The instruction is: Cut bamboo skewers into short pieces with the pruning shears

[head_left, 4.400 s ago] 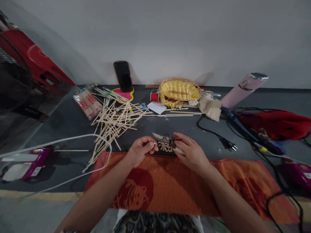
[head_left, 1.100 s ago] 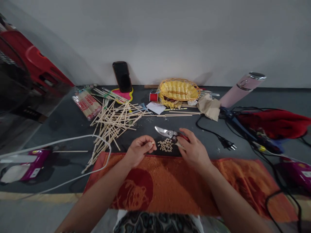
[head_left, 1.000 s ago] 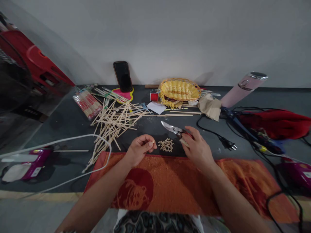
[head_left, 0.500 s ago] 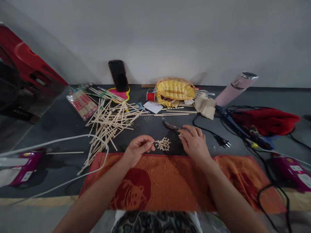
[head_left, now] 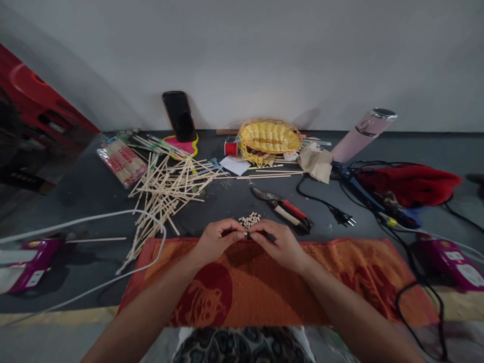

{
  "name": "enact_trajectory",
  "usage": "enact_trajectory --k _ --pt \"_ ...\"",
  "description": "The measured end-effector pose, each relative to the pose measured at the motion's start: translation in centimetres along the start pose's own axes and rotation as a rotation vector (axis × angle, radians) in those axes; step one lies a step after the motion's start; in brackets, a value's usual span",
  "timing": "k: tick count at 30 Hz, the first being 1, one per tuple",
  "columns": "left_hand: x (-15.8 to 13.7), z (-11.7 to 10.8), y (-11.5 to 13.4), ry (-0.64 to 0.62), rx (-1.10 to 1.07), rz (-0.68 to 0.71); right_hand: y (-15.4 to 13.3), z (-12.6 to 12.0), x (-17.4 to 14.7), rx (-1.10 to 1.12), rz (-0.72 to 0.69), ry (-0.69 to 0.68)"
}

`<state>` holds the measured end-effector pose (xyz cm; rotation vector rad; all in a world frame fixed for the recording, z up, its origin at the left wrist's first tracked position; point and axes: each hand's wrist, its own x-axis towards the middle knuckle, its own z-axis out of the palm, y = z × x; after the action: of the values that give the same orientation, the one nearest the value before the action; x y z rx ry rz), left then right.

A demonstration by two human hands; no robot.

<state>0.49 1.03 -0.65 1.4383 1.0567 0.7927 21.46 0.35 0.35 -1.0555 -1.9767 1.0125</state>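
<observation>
My left hand point(head_left: 222, 239) is closed in a pinch at the front edge of a small pile of short cut wooden stick pieces point(head_left: 249, 219). A tiny pale wooden piece point(head_left: 245, 232) shows at its fingertips. My right hand point(head_left: 278, 244) meets it from the other side, thumb and fingers pinched together; whatever lies between them is too small to make out. Just beyond my right hand, pruning shears point(head_left: 282, 207) with red and pale handles lie on the dark table. Both wrists are above the orange towel point(head_left: 272, 297).
Loose thin wooden sticks point(head_left: 166, 189) are heaped at the left, near a packet point(head_left: 123, 162). Behind are a propped phone point(head_left: 179, 116), red thread spool point(head_left: 230, 148), yellow basket point(head_left: 270, 137) and pink flask point(head_left: 361, 136). A black plug cord point(head_left: 321, 201) and white cable point(head_left: 94, 218) cross the table.
My right hand has left the pruning shears, which now lie in full view, and moved left to meet my left hand. My left hand has shifted slightly right and nearer to me.
</observation>
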Motion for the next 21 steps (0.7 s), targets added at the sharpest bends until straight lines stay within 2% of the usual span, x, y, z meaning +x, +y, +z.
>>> enact_trajectory --k 13,21 --pt "-0.1 0.2 0.2 -0.025 0.271 0.128 0.0 0.5 0.0 -0.021 0.017 -0.058" --pt "-0.4 0.5 0.2 0.003 0.294 0.203 0.1 1.2 0.2 0.030 0.037 -0.041"
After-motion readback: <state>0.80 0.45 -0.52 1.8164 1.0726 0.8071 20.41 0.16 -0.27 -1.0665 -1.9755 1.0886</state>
